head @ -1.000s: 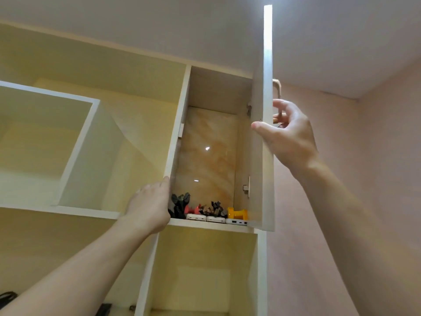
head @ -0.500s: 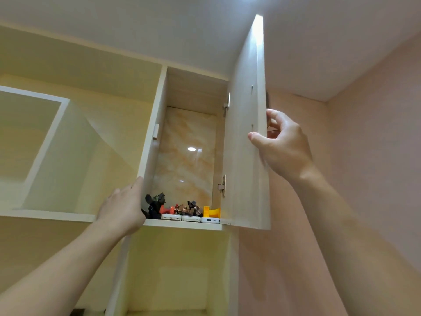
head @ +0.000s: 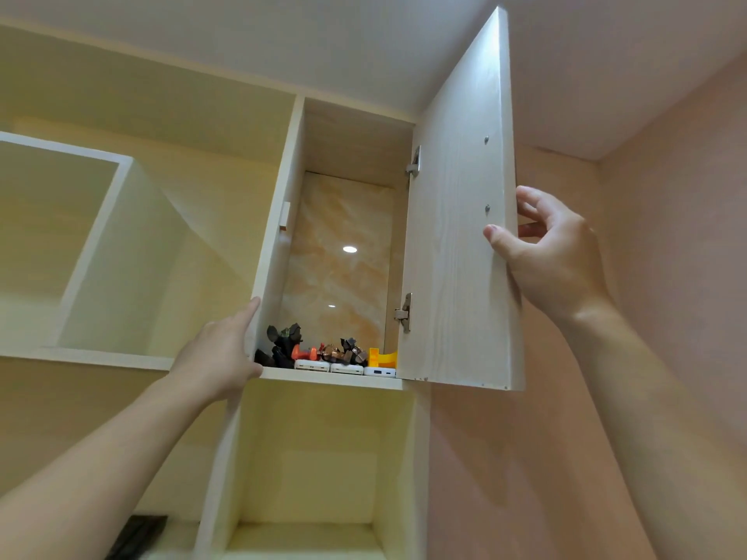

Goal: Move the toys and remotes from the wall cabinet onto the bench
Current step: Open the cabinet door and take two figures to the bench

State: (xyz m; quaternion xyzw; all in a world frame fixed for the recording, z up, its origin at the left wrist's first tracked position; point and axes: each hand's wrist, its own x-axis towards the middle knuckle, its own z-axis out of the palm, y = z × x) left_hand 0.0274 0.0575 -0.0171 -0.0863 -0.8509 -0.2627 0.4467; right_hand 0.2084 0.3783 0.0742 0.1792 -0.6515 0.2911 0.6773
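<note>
The wall cabinet point(head: 283, 220) stands open above me. On its shelf sit a black toy point(head: 283, 343), a red toy point(head: 301, 352), a brown and black toy point(head: 343, 351) and a yellow toy point(head: 380, 357). White remotes point(head: 347, 368) lie along the shelf's front edge. My right hand point(head: 553, 256) grips the free edge of the open door point(head: 456, 236), thumb on the inner face. My left hand point(head: 220, 357) rests on the cabinet's left front corner at shelf level, beside the black toy. The bench is out of sight.
Open yellow-lined shelf bays lie to the left point(head: 121, 256) and below point(head: 315, 458). A dark object point(head: 137, 535) sits on a lower shelf at bottom left. A pink wall point(head: 667, 196) runs close on the right and the ceiling is just above the door.
The door has swung further open to the right with my right hand on its edge. My left hand stays at the cabinet's left corner.
</note>
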